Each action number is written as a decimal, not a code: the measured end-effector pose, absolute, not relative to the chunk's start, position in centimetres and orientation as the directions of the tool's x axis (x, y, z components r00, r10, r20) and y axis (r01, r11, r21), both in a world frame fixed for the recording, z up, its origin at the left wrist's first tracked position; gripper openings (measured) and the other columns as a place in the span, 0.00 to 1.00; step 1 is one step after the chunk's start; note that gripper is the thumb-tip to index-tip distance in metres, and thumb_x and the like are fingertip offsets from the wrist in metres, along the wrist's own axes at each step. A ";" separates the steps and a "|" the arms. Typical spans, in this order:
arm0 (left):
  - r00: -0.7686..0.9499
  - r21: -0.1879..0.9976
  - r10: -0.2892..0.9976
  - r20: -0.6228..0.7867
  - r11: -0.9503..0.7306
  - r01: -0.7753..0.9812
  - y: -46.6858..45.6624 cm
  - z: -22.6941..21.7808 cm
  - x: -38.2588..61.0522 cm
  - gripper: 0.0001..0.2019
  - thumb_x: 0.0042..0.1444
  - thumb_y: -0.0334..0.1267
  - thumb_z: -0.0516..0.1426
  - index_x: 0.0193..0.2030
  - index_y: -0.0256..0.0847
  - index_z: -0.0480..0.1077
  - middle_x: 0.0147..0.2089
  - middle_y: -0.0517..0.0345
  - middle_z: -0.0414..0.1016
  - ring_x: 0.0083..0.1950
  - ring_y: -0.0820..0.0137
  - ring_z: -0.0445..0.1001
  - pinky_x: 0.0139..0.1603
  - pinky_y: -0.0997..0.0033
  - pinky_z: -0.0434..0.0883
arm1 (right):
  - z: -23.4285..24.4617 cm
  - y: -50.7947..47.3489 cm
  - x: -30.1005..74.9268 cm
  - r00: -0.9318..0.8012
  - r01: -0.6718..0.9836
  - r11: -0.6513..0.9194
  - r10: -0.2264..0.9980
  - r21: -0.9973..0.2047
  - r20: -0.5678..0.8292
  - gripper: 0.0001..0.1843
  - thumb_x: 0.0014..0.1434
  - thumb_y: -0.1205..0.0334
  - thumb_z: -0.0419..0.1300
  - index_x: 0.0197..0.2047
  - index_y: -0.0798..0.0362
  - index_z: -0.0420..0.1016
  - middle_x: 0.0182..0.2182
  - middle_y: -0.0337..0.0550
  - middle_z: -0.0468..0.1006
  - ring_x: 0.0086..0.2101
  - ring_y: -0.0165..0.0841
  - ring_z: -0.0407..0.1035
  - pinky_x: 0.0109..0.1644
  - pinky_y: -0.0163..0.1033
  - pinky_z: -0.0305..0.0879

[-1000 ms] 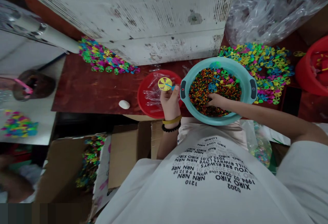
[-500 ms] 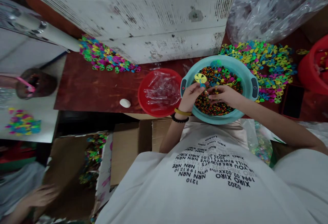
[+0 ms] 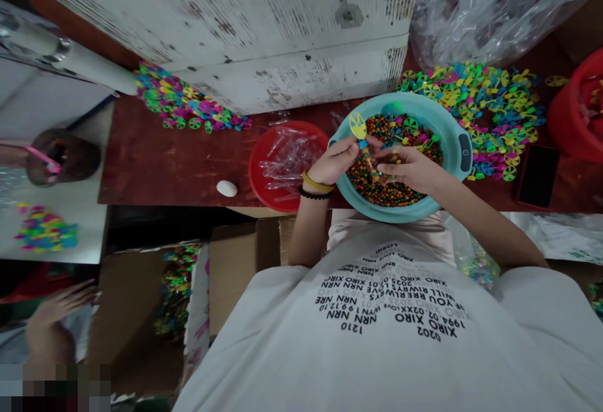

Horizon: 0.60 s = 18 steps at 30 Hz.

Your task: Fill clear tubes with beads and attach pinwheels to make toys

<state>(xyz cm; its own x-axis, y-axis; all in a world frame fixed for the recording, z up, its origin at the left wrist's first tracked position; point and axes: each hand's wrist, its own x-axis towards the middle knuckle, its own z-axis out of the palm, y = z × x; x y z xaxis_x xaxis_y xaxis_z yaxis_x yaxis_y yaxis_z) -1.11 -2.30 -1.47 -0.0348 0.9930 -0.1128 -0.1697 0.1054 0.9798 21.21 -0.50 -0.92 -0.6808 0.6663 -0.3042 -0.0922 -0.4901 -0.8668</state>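
Note:
My left hand (image 3: pixel 338 162) is closed around the upper end of a clear tube (image 3: pixel 370 162) with a blue cap and a yellow wheel-shaped top (image 3: pixel 357 125). The tube is tilted, and small coloured pieces show inside it. Closed at its lower end are the fingertips of my right hand (image 3: pixel 411 170). Both hands are over a light-blue basin (image 3: pixel 346 184) filled with small round multicoloured beads or candies (image 3: pixel 391 196). Several coloured wheel tops lie on the beads at the far side of the basin.
Left of the basin, a red bowl (image 3: pixel 254 179) holds clear empty tubes. A white oval object (image 3: pixel 227 188), a phone (image 3: pixel 539 175) and piles of wheel tops (image 3: pixel 499 104) lie on the red table (image 3: pixel 141 167). A large white box (image 3: pixel 264 29) stands behind. Another person's hand (image 3: pixel 61 305) is at left.
My left hand and the tube have shifted slightly left, and more of the tube now shows between my hands. The wheel top has tilted. The other person's hand has moved up.

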 end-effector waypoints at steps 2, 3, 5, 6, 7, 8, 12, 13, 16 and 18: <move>0.066 0.944 0.985 -0.162 0.174 -0.280 -1.9 -0.9 -0.7 0.19 0.50 0.49 0.76 0.42 0.42 0.81 0.48 0.48 0.82 0.66 0.49 0.78 0.64 0.51 0.78 | -0.7 -0.4 20.9 -0.659 -0.129 -0.481 0.695 -0.867 -0.287 0.26 0.49 0.47 0.80 0.47 0.51 0.83 0.41 0.42 0.82 0.38 0.32 0.77 0.42 0.39 0.81; 0.076 0.924 0.981 -0.177 0.192 -0.331 -1.7 -0.6 -0.4 0.19 0.50 0.47 0.77 0.44 0.42 0.81 0.48 0.49 0.82 0.67 0.50 0.77 0.65 0.51 0.77 | -0.6 -0.3 20.7 -0.640 -0.145 -0.466 0.717 -0.873 -0.277 0.26 0.49 0.47 0.80 0.47 0.51 0.83 0.43 0.42 0.81 0.39 0.32 0.77 0.42 0.39 0.81; 0.026 0.899 0.980 -0.198 0.192 -0.394 -1.6 0.0 0.2 0.17 0.51 0.44 0.76 0.44 0.42 0.80 0.48 0.50 0.81 0.68 0.52 0.76 0.67 0.52 0.76 | -0.6 -0.2 20.5 -0.600 -0.157 -0.434 0.756 -0.887 -0.263 0.26 0.49 0.47 0.80 0.47 0.50 0.83 0.44 0.42 0.81 0.40 0.33 0.77 0.43 0.39 0.81; 0.012 0.892 0.979 -0.203 0.190 -0.411 -1.7 0.2 0.5 0.17 0.52 0.44 0.76 0.43 0.42 0.79 0.48 0.50 0.81 0.68 0.53 0.76 0.67 0.53 0.76 | -0.7 -0.1 20.5 -0.585 -0.153 -0.418 0.769 -0.895 -0.259 0.26 0.49 0.47 0.80 0.48 0.50 0.83 0.44 0.42 0.81 0.40 0.33 0.77 0.42 0.39 0.80; 0.007 0.891 0.981 -0.196 0.181 -0.416 -1.7 0.3 0.7 0.16 0.52 0.46 0.76 0.41 0.41 0.79 0.48 0.49 0.81 0.68 0.53 0.76 0.66 0.53 0.76 | -0.7 0.0 20.5 -0.574 -0.144 -0.401 0.778 -0.905 -0.253 0.26 0.50 0.47 0.80 0.48 0.50 0.83 0.44 0.42 0.81 0.41 0.33 0.77 0.42 0.39 0.80; 0.005 0.900 0.984 -0.178 0.165 -0.404 -1.8 0.3 0.8 0.17 0.52 0.48 0.76 0.39 0.41 0.79 0.48 0.50 0.81 0.67 0.54 0.77 0.65 0.54 0.77 | -0.7 0.0 20.5 -0.566 -0.133 -0.379 0.788 -0.916 -0.244 0.25 0.51 0.47 0.79 0.48 0.50 0.83 0.44 0.42 0.81 0.41 0.34 0.77 0.43 0.40 0.80; -0.006 0.954 0.995 -0.101 0.095 -0.284 -2.0 -0.2 0.7 0.21 0.51 0.57 0.75 0.35 0.42 0.79 0.44 0.52 0.81 0.60 0.55 0.80 0.59 0.56 0.79 | -0.3 -0.4 20.8 -0.575 -0.122 -0.344 0.789 -0.931 -0.216 0.24 0.51 0.47 0.79 0.47 0.51 0.84 0.42 0.42 0.81 0.40 0.33 0.77 0.43 0.40 0.79; 0.000 0.958 0.995 -0.100 0.096 -0.268 -1.9 -0.4 0.5 0.21 0.51 0.56 0.75 0.35 0.42 0.79 0.42 0.52 0.80 0.60 0.55 0.80 0.58 0.56 0.80 | -0.1 -0.5 20.9 -0.596 -0.131 -0.364 0.772 -0.922 -0.220 0.25 0.51 0.47 0.79 0.47 0.51 0.84 0.41 0.41 0.81 0.39 0.33 0.77 0.42 0.39 0.79; -0.003 0.955 0.992 -0.128 0.123 -0.272 -1.6 -0.8 0.4 0.19 0.50 0.52 0.76 0.38 0.43 0.79 0.39 0.54 0.78 0.63 0.51 0.78 0.58 0.52 0.80 | 0.5 -0.9 21.3 -0.670 -0.164 -0.441 0.707 -0.882 -0.229 0.27 0.49 0.44 0.80 0.47 0.51 0.85 0.38 0.40 0.81 0.35 0.31 0.76 0.40 0.38 0.79; -0.055 0.943 0.986 -0.157 0.133 -0.305 -1.4 -0.7 0.8 0.19 0.52 0.50 0.76 0.43 0.43 0.79 0.40 0.54 0.78 0.68 0.50 0.76 0.60 0.50 0.79 | 0.9 -0.9 21.5 -0.661 -0.192 -0.437 0.720 -0.879 -0.214 0.29 0.48 0.43 0.81 0.48 0.50 0.85 0.38 0.39 0.80 0.36 0.30 0.76 0.40 0.37 0.80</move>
<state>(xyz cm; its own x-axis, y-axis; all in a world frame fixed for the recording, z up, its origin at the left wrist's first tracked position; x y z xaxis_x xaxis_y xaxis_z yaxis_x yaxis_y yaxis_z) 0.79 -1.36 -0.65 -0.0553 0.9861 -0.1565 -0.3050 0.1326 0.9431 21.46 -0.89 0.89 -0.6605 0.7198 -0.2136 -0.1917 -0.4367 -0.8790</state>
